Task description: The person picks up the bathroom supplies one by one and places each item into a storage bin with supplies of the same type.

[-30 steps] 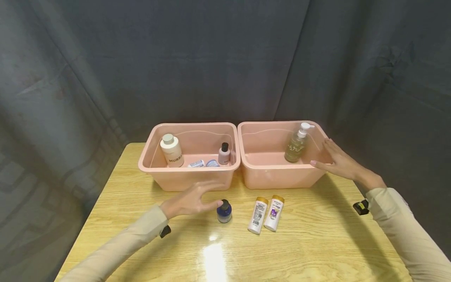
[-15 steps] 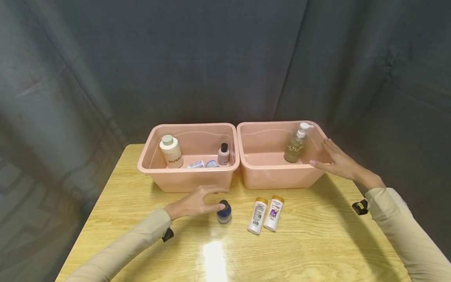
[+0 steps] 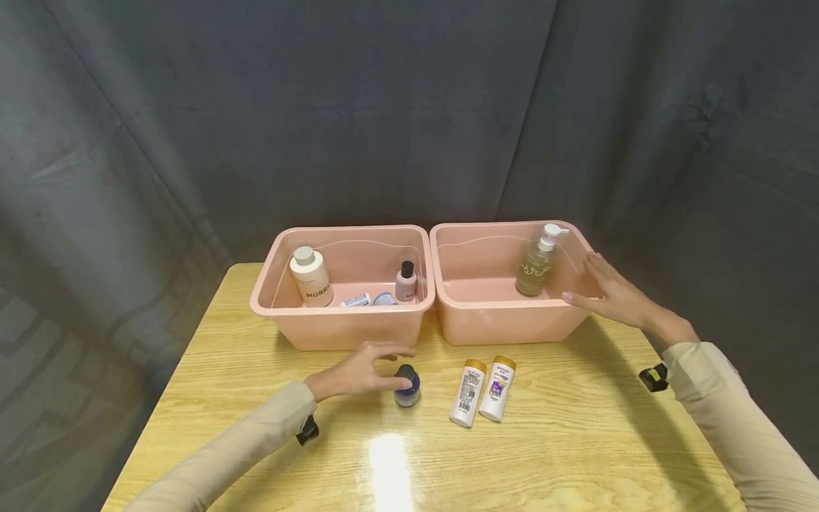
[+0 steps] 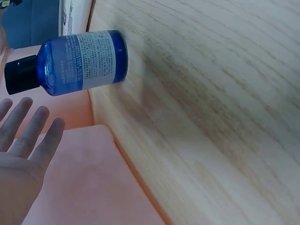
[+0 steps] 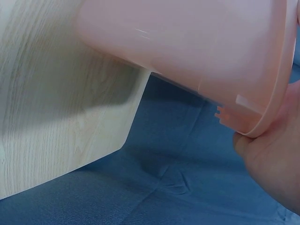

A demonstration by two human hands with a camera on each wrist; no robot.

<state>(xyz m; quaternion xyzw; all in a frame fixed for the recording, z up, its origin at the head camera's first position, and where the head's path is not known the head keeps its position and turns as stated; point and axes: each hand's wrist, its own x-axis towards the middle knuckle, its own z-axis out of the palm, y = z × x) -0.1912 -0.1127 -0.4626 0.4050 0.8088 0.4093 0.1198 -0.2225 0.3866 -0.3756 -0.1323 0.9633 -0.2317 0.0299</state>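
A small blue bottle (image 3: pixel 407 395) with a black cap and a pale printed label stands upright on the table. Beside it, my left hand (image 3: pixel 357 370) has its fingers extended and spread, the thumb overlapping the bottle near its cap in the head view. In the left wrist view, straight fingers (image 4: pixel 33 136) show a gap to the blue bottle (image 4: pixel 84 61). My right hand (image 3: pixel 617 295) rests on the near right corner of the right pink bin (image 3: pixel 505 323), fingers along its side rim and thumb at the front rim. The right wrist view shows that hand (image 5: pixel 276 154) against the rim.
The left pink bin (image 3: pixel 358 331) holds a white bottle (image 3: pixel 311 277), a small black-capped bottle (image 3: pixel 406 282) and two small blue-and-white containers (image 3: pixel 356 300). A pump bottle (image 3: pixel 534 270) stands in the right bin. Two gold-capped white bottles (image 3: pixel 468 395) lie on the wooden table (image 3: pixel 544 462).
My left hand has shifted a little to the right and lower, bringing its thumb over the side of the blue bottle. My right hand stays at the bin's corner.
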